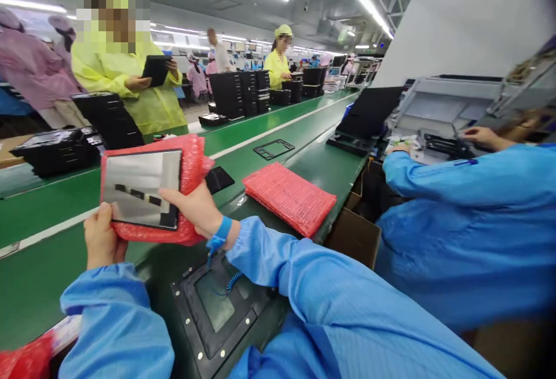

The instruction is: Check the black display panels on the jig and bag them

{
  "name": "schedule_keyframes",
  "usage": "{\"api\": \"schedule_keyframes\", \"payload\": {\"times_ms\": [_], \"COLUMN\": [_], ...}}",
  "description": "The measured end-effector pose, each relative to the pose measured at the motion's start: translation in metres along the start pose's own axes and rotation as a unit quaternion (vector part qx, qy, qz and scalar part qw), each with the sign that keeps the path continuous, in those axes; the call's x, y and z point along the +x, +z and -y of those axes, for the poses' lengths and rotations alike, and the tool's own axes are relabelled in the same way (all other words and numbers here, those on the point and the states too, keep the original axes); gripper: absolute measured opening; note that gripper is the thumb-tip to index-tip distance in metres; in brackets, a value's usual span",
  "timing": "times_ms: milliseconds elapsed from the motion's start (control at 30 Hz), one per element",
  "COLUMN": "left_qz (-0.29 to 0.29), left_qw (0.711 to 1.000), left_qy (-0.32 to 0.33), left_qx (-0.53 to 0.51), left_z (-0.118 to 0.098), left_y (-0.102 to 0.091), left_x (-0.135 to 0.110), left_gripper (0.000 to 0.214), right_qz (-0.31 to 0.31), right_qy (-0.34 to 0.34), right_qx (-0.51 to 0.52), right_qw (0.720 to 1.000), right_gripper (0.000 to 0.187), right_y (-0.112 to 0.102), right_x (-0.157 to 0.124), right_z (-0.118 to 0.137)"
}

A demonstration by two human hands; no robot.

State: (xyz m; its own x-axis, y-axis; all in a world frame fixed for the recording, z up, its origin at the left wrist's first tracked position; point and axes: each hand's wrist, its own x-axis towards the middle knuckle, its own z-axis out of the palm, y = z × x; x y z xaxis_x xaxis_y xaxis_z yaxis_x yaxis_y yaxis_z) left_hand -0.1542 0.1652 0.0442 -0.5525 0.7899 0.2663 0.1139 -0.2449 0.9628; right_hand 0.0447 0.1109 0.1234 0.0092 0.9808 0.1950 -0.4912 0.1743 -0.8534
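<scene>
Between my two hands is a flat display panel [143, 173] with a silvery back, a dark edge and a dark strip across it. It lies against a red bubble-wrap bag [193, 156], whose edges show around the panel. My left hand [102, 234] is closed on the lower left corner of panel and bag. My right hand [197, 208] grips the right side, its thumb on the panel's back. A blue wrist strap [223, 229] with a coiled cord is on my right wrist. Below my hands lies a black frame fixture [221, 309] with a rectangular opening and round light-coloured dots.
A stack of red bubble-wrap bags [290, 198] lies to the right. Beyond are a dark flat panel [220, 179], a thin black frame [273, 149] and the green conveyor [243, 153]. A co-worker's blue sleeve [469, 176] is at right. Black trays [228, 95] stand stacked across the line.
</scene>
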Motion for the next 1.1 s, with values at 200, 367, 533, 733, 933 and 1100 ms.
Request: {"api": "schedule_keyframes", "payload": {"times_ms": [200,367,533,733,933,1100], "left_qz": [0.174,0.252,0.284,0.291,0.288,0.222], "left_qw": [0.984,0.967,0.956,0.942,0.921,0.927], "left_qy": [-0.031,-0.035,-0.008,0.018,0.064,0.224], "left_qx": [-0.029,0.005,0.071,0.165,0.255,0.202], "left_z": [-0.026,-0.021,-0.014,-0.005,-0.011,-0.064], "left_y": [0.089,0.178,0.253,0.299,0.294,0.275], "left_x": [-0.061,-0.100,-0.112,-0.118,-0.114,-0.171], "left_gripper": [0.047,0.051,0.055,0.032,0.052,0.043], "right_qz": [-0.133,-0.274,-0.340,-0.337,-0.309,-0.348], "right_qy": [-0.075,-0.031,-0.035,0.001,0.079,0.028], "right_qx": [0.048,0.081,0.063,-0.023,-0.182,-0.306], "right_qw": [0.987,0.958,0.937,0.941,0.930,0.886], "right_gripper": [0.030,0.026,0.029,0.027,0.036,0.035], "right_y": [-0.112,-0.198,-0.258,-0.301,-0.351,-0.356], "right_x": [-0.048,-0.064,-0.062,-0.052,-0.070,-0.097], "right_z": [0.053,0.065,0.064,0.059,0.093,0.138]}}
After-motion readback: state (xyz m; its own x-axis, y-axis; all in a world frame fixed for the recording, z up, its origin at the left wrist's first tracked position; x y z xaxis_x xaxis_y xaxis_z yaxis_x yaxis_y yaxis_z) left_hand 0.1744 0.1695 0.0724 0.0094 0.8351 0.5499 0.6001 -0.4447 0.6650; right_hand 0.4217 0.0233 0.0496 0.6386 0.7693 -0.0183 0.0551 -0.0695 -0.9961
